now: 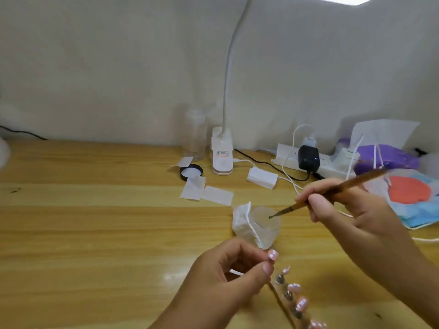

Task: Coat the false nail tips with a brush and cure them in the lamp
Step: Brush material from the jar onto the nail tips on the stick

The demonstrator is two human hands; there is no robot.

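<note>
Right hand (351, 222) pinches the brush (351, 184) like a pen, bristles dipped in the clear cup (263, 230) at twelve o'clock of the left hand (221, 281), probably loading it. Left hand pinches one nail tip (273, 254) by its base, raised for coating; remaining tips (294, 288) wait on the desk (95, 233) at five o'clock.

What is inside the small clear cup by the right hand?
The bristle end of the brush, held in the right hand, dips into the clear cup. Whether liquid lies in it cannot be told; a white wipe covers one side.
</note>
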